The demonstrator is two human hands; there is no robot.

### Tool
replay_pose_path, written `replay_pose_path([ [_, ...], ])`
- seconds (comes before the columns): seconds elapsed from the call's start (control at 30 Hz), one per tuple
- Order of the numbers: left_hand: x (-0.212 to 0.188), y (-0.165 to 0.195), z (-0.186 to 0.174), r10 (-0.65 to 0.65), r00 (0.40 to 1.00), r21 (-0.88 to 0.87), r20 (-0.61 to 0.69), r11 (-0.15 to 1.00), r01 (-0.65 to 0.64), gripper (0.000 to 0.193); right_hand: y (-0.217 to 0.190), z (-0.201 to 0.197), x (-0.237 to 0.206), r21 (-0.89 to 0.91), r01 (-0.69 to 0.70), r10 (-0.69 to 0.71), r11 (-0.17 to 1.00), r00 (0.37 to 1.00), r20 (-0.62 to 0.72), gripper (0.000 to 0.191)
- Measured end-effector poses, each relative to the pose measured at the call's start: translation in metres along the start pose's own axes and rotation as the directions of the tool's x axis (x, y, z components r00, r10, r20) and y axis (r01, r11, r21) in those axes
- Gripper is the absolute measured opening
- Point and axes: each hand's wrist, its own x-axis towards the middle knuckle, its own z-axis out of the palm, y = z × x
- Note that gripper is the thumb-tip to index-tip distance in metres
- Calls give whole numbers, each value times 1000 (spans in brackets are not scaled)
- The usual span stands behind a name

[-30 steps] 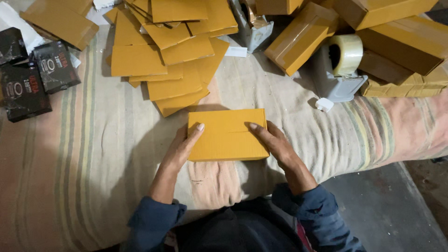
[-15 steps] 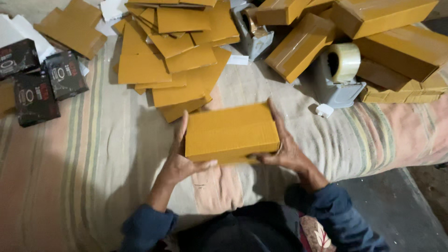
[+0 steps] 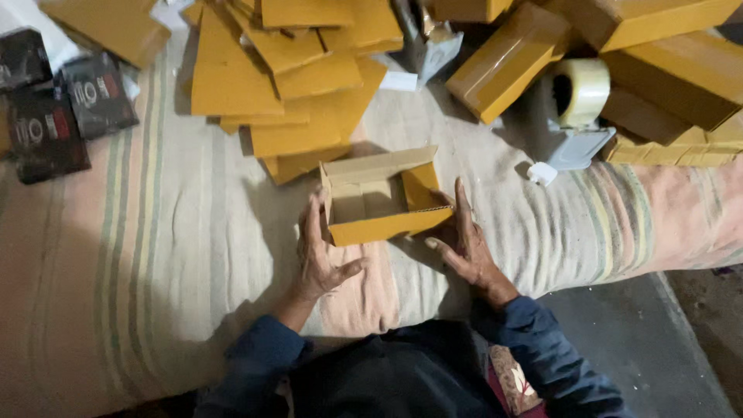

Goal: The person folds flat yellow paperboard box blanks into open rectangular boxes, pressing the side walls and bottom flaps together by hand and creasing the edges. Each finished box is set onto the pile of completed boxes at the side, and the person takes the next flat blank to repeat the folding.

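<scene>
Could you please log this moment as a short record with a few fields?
Left hand: left hand pressed flat against the left wall of the open cardboard box
Right hand: right hand against the box's right side
Box state: upright, opened, inside looks empty
Surface: striped cloth
Behind the box: pile of flat cardboard blanks
Right rear: tape dispenser among closed yellow boxes
Far left: dark packets

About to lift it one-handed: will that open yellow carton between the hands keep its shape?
The open carton looks empty, so probably light. Its thin walls likely flex or skew if squeezed. Flat-based on the striped cloth, it shouldn't roll.
</scene>
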Motion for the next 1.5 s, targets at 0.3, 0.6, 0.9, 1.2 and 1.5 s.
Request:
replay_pose_path([
  [0.3,12,14,18,-102,988,-138,-117,987,85,91,-27,-30,34,-105,137,-125,985,986,113,61],
  [0.6,14,-1,20,-107,991,-117,-82,988,97,36,-23,-9,65,-127,-121,115,985,992,-52,73],
  [0.9,40,-23,33,-186,972,72,-145,977,198,98,20,17,82,-772,-61,-299,632,901,-316,87],
  [1.2,34,-15,17,-156,984,223,86,966,134,47,16,23,77,-900,137,-360,415,933,-24,62],
  [1.5,24,-14,20,-97,995,106,-34,989,100,58,-10,110,111,-910,197,-238,364,964,114,74],
])
